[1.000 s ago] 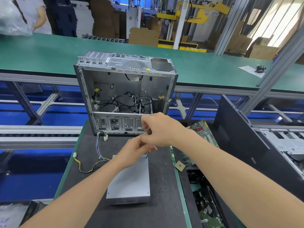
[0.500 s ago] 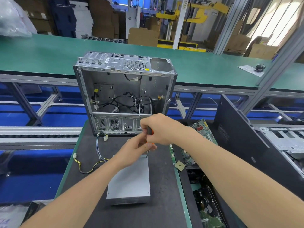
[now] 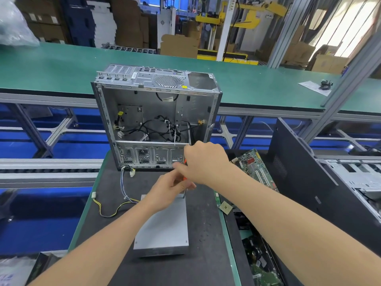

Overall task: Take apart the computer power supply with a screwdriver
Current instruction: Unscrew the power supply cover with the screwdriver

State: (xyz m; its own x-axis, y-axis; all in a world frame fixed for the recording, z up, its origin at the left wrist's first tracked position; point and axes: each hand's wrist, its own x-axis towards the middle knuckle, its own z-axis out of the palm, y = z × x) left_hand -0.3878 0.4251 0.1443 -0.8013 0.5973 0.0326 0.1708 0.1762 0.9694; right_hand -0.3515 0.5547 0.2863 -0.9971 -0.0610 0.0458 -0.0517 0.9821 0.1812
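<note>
A grey metal power supply [image 3: 162, 226] lies flat on the dark mat, its wire bundle [image 3: 115, 207] trailing off to the left. A screwdriver [image 3: 185, 190] with an orange handle stands upright with its tip on the supply's far right corner. My right hand [image 3: 206, 162] grips the handle from above. My left hand [image 3: 168, 190] pinches the lower handle and shaft; most of the tool is hidden by both hands.
An open, gutted computer case [image 3: 156, 116] stands just behind the supply. Circuit boards [image 3: 254, 168] fill a bin on the right, beside a dark side panel [image 3: 309, 182]. A green conveyor belt [image 3: 61, 67] runs across the back.
Both hands stay on the screwdriver at the same corner; my right hand has shifted slightly on the handle. The power supply has not moved.
</note>
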